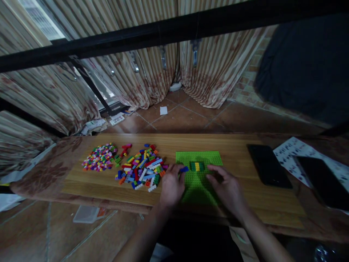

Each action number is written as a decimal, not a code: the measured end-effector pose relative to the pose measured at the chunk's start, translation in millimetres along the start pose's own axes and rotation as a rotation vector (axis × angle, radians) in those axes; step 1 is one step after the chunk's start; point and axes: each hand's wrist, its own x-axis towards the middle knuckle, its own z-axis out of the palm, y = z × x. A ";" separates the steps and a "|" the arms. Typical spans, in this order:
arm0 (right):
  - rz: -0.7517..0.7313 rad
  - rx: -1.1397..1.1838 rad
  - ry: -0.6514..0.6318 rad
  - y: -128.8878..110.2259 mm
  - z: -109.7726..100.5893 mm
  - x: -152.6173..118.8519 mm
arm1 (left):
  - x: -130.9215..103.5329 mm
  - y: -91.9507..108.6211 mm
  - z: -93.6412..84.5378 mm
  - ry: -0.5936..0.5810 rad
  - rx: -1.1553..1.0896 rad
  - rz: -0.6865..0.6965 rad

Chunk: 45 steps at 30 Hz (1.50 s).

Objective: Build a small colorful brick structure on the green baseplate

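My left hand point(173, 183) pinches a small blue brick point(184, 169) over the left side of a bright green baseplate point(215, 156). Near the middle of that plate sits a block of dark green and yellow bricks point(196, 166). My right hand point(224, 182) hovers at the plate's right side, fingers curved and apart, with nothing visible in them. Left of my left hand lies a loose pile of mixed-colour bricks point(143, 169).
Farther left on the wooden board point(109, 189) is a heap of tiny coloured pieces point(99, 157). To the right lie a black tablet-like slab point(268, 165), a dark phone-like device point(321, 178) and a printed sheet point(293, 151). A black rail point(163, 32) crosses beyond.
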 end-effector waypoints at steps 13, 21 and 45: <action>-0.116 -0.202 -0.191 13.7 5.0 29.6 | 9.4 2.1 16.7 -0.051 0.140 -0.088; -0.210 -0.336 -0.325 14.4 1.2 44.4 | 27.2 8.4 -4.5 -0.331 0.160 -0.006; -0.207 -0.217 -0.391 21.8 -1.8 56.6 | 61.2 6.5 -5.4 -0.487 0.218 0.082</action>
